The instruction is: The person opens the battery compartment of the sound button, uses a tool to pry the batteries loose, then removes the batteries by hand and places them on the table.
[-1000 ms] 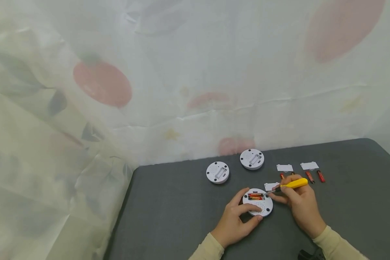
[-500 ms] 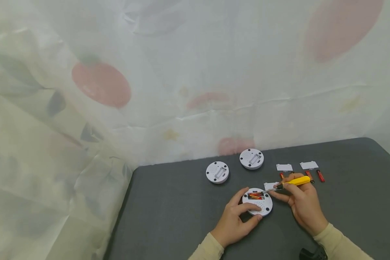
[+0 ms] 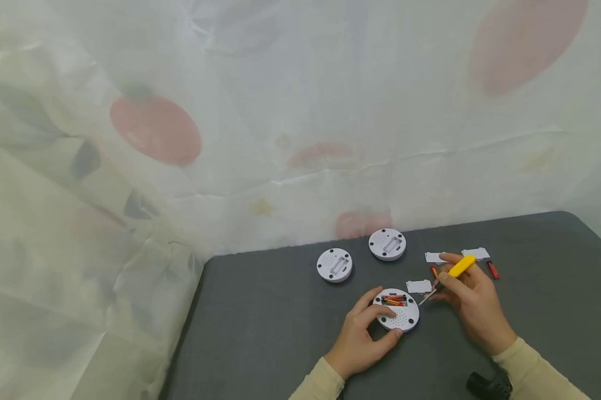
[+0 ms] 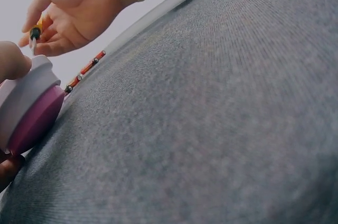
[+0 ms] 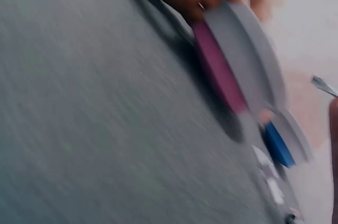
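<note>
My left hand (image 3: 356, 340) grips a round white device (image 3: 405, 318), its fingers and thumb at the rim and on the face. The device has black feet, speaker holes and an uncovered battery compartment facing up. Two red batteries (image 3: 394, 300) sit in it, slightly askew. Its underside (image 4: 39, 115) is magenta in the left wrist view. My right hand (image 3: 475, 311) holds a screwdriver (image 3: 461, 266) with a yellow handle, its shaft slanting down beside the device's right rim. In the right wrist view the screwdriver's flat tip (image 5: 322, 84) shows apart from the device.
Two more white devices (image 3: 334, 265) (image 3: 387, 244), with bare battery compartments, sit at the table's back. White battery covers (image 3: 418, 286) (image 3: 475, 253) and loose red batteries (image 3: 493, 270) lie beyond the right hand. A black object (image 3: 487, 384) is by the right wrist.
The screwdriver tip has come out of the battery compartment to the right rim, and its handle stands steeper. The batteries, side by side before, now lie askew. The left hand stays put.
</note>
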The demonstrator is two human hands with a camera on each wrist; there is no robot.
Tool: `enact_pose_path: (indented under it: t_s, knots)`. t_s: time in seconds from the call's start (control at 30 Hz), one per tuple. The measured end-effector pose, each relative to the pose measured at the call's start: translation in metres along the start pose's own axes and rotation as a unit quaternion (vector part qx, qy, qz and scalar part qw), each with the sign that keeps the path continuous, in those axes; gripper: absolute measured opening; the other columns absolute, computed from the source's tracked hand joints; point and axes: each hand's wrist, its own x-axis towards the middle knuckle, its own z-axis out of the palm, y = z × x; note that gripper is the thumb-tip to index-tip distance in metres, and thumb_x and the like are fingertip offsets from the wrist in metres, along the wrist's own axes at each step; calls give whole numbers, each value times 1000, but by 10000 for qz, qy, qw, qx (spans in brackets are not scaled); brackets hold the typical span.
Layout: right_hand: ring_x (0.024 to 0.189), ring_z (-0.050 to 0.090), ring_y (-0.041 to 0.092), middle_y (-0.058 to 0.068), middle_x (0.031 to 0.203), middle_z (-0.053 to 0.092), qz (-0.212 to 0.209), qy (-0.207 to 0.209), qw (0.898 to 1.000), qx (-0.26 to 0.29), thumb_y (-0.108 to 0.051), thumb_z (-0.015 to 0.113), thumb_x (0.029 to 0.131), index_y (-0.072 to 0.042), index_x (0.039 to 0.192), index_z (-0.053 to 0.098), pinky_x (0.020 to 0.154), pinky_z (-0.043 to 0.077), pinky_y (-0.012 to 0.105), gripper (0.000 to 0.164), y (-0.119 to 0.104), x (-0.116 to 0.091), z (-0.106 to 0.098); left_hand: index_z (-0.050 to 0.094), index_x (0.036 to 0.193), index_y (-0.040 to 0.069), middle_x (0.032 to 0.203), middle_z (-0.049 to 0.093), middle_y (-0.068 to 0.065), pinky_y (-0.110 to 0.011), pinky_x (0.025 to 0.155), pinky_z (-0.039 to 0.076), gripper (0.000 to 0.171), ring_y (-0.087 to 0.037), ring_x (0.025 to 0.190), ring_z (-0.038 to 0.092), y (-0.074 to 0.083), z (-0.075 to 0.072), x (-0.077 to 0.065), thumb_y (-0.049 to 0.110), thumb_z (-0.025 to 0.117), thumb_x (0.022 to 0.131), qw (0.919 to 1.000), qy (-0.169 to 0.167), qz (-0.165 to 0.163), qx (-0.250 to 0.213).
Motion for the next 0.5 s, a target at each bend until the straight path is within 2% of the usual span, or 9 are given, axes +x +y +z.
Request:
enact_pose_path:
  t_s: [0.1, 0.2, 0.3, 0.37, 0.43, 0.5]
  knots:
    - [92, 69, 14, 6, 115, 65, -81, 10, 9928, -1198, 0, 65, 108, -2, 160, 46, 74, 62, 25, 56, -4, 6, -12, 73, 117, 23, 164, 50, -14, -46, 116, 48, 23, -25, 147, 53, 0, 0, 0, 27, 84, 98, 10000, 0, -59, 12]
    - [81, 68, 13, 8, 116, 61, -143, 186, 9729, -2300, -4, 69, 107, -3, 170, 34, 68, 59, 21, 71, -5, 12, -27, 73, 117, 24, 164, 50, -13, -46, 115, 49, 23, -25, 146, 55, 0, 1, -1, 28, 84, 98, 9999, 32, -11, 97]
    - [65, 61, 18, 15, 116, 53, -28, 317, 9519, -3048, -9, 66, 110, -5, 170, 35, 61, 53, 24, 68, -5, 17, -44, 72, 117, 23, 163, 50, -14, -46, 114, 50, 23, -25, 145, 55, 0, 1, -1, 28, 84, 98, 9999, 62, 49, 147]
    - [60, 58, 20, 20, 114, 54, 141, 306, 9393, -3414, -13, 65, 111, -3, 168, 40, 58, 51, 26, 63, -6, 19, -56, 72, 117, 24, 163, 50, -14, -46, 114, 50, 23, -25, 145, 55, 0, 1, -1, 27, 84, 98, 9998, 62, 62, 174]
    - [60, 58, 18, 23, 113, 59, 288, 283, 9288, -3684, -17, 67, 111, 0, 163, 46, 57, 49, 28, 59, -8, 22, -67, 72, 118, 24, 164, 49, -14, -46, 115, 49, 23, -25, 146, 54, 0, 1, -1, 28, 83, 98, 9999, 26, 22, 148]
    - [66, 58, 10, 24, 112, 64, 376, 356, 9186, -3919, -22, 70, 109, 3, 158, 51, 56, 50, 27, 58, -10, 25, -80, 71, 118, 25, 165, 48, -13, -46, 115, 49, 23, -25, 147, 53, 0, 1, -1, 28, 83, 98, 9999, -18, -18, 121]
